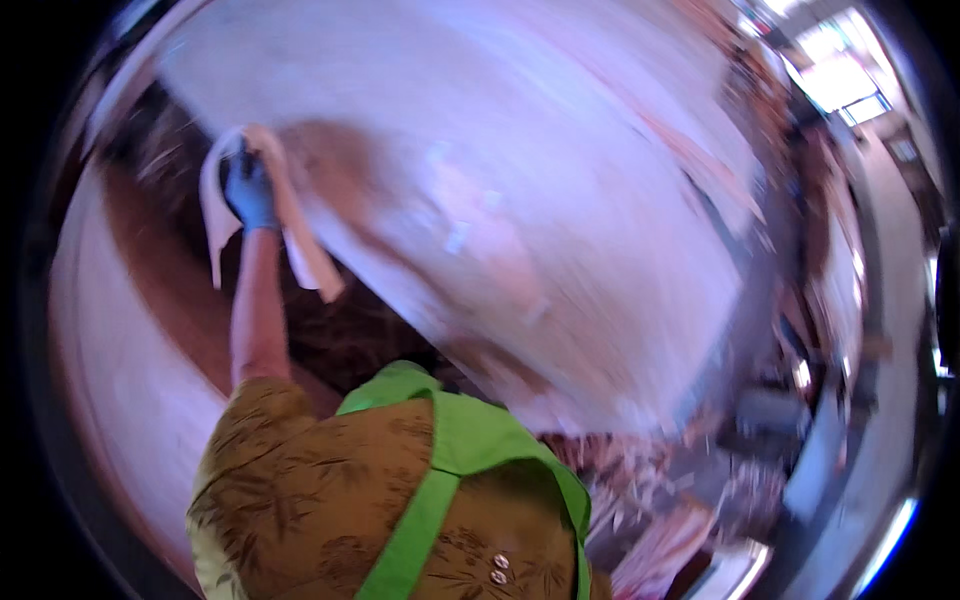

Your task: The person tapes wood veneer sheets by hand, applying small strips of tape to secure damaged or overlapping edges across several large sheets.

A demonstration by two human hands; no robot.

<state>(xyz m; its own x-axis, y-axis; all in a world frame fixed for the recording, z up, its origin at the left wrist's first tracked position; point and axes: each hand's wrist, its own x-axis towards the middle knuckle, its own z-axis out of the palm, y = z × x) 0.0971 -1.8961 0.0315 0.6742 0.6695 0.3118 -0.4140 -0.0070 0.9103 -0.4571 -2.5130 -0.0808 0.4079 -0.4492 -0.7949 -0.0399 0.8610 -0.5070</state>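
Observation:
My left hand (pixel 252 195), in a blue glove with dark fingertips, is closed on a thin, pale strip (pixel 300 235). The strip looks like wood veneer and folds over at the hand, its two ends hanging down on either side. Beneath and around it is a dark gap between two pale surfaces. Just right of the hand lies the edge of a large, pale, flat sheet or tabletop (pixel 600 200), blurred by motion. I cannot see my right hand or arm.
Another pale surface (pixel 110 370) curves along the left. Shredded pale scraps (pixel 620 470) litter the floor at the lower right, near a grey box-like object (pixel 770 412). A torn strip (pixel 700 165) lies along the big sheet's far right. A bright window (pixel 845 75) shows at the upper right.

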